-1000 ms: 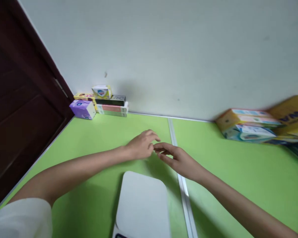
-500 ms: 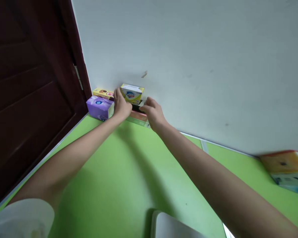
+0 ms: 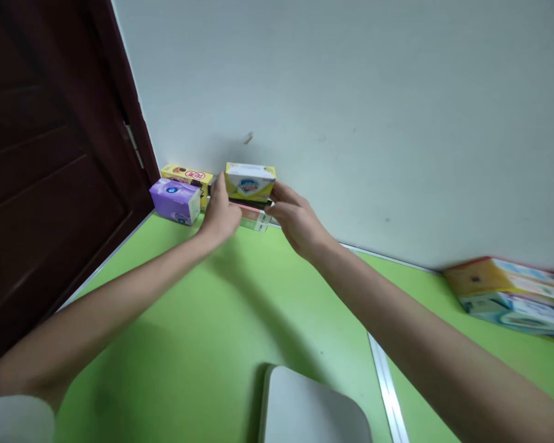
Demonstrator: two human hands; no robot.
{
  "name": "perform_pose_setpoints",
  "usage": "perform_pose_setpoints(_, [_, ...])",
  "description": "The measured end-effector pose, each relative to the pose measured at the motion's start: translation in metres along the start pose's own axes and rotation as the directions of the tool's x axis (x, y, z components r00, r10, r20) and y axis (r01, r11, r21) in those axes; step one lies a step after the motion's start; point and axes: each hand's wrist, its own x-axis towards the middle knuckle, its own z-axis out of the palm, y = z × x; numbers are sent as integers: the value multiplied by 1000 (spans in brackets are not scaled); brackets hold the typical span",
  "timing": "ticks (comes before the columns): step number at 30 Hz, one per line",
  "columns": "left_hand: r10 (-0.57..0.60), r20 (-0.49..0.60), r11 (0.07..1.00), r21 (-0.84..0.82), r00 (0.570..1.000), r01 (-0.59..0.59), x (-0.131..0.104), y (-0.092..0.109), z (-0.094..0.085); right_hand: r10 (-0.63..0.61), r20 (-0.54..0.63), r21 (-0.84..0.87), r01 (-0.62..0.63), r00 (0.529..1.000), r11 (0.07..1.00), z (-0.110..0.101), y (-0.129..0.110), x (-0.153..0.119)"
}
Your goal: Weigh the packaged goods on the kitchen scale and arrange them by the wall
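Note:
A yellow and white soap box (image 3: 250,183) is at the wall, above a low stack of boxes (image 3: 255,218) with pink and green sides. My left hand (image 3: 221,212) is closed at the left end of the soap box, fingers upright against it. At the right end, my right hand (image 3: 293,212) grips the same box, thumb in front and fingers behind. A dark strip shows just under the soap box. Left of my left hand stand a purple tissue pack (image 3: 175,200) and, behind it, a yellow biscuit box (image 3: 188,175).
Colourful boxes (image 3: 521,295) are stacked against the wall at the right. A white rounded object (image 3: 316,409) lies on the green table (image 3: 189,351) near the front edge. A dark door (image 3: 50,154) is at the left, and something white (image 3: 16,418) at the lower left corner.
The soap box now appears nearer and slightly to the right, with my right hand at its end instead of lower down. The view has shifted, showing more of the boxes at the right.

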Motion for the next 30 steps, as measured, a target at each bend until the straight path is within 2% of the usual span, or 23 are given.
perform_pose_setpoints(3, [-119, 227, 985, -98, 967, 144, -82, 33, -5, 130, -3, -14, -130, 991, 991, -22, -22, -82])
perform_pose_setpoints(5, [-178, 382, 973, -67, 907, 220, -142, 47, -8, 268, -9, -24, -268, 963, 963, -35, -30, -144])
perform_pose_setpoints(8, [-217, 553, 966, 4, 805, 258, -222, 55, -9, 469, -11, -60, -469, 883, 881, -46, -38, -230])
perform_pose_setpoints(10, [-203, 616, 972, 35, 761, 231, -261, 55, -9, 556, -5, -60, -555, 831, 829, -48, -43, -276])
perform_pose_setpoints(13, [-180, 644, 981, 59, 743, 186, -300, 52, -7, 610, -3, 3, -610, 792, 792, -43, -48, -327])
perform_pose_setpoints(15, [-180, 658, 982, 84, 731, 166, -316, 50, -8, 623, 24, 74, -623, 782, 779, -36, -46, -348])
perform_pose_setpoints(18, [-191, 684, 982, 141, 704, 130, -330, 47, -15, 624, 111, 143, -634, 773, 760, -31, -40, -364])
perform_pose_setpoints(20, [-223, 690, 974, 189, 689, 126, -333, 47, -23, 589, 116, 106, -600, 800, 793, -33, -37, -366])
perform_pose_setpoints(22, [-278, 656, 958, 247, 701, 149, -328, 49, -33, 540, 50, 21, -542, 840, 840, -40, -36, -363])
perform_pose_setpoints(24, [-300, 603, 945, 292, 739, 145, -315, 53, -41, 508, -33, -67, -510, 860, 858, -49, -37, -355])
perform_pose_setpoints(27, [-231, 579, 945, 326, 782, 38, -291, 57, -44, 505, -78, -183, -511, 859, 840, -58, -37, -340])
perform_pose_setpoints(30, [-147, 585, 936, 343, 798, -78, -274, 55, -37, 450, -59, -277, -448, 891, 850, -55, -32, -326])
